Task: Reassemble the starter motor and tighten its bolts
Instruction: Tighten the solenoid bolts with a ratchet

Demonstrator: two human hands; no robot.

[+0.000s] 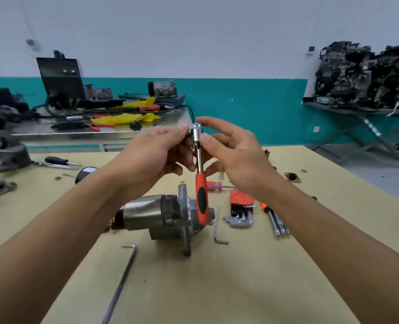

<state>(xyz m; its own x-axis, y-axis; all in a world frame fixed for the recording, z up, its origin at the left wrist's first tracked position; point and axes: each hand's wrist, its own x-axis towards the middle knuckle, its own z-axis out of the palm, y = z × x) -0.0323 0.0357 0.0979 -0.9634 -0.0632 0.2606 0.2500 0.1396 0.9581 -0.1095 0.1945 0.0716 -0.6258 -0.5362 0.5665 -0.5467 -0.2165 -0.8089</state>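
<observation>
Two hands, one ratchet [202, 197] — held up high, red handle hanging down. Push socket [196, 132] on straight till snug, then wiggle to check. Left hand [156, 150]: curled, pinching ratchet near the top. Right hand [236, 155]: thumb and fingertip closed on socket, other fingers loose. Motor [161, 216] — down below on table [217, 288], on its side, untouched.

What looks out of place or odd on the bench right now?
Nothing looks spilled or broken. A long hex key near the front and a short hex key just right of the starter motor lie loose on the table, away from the orange holder. The left hand and right hand hold the ratchet above the motor.
</observation>
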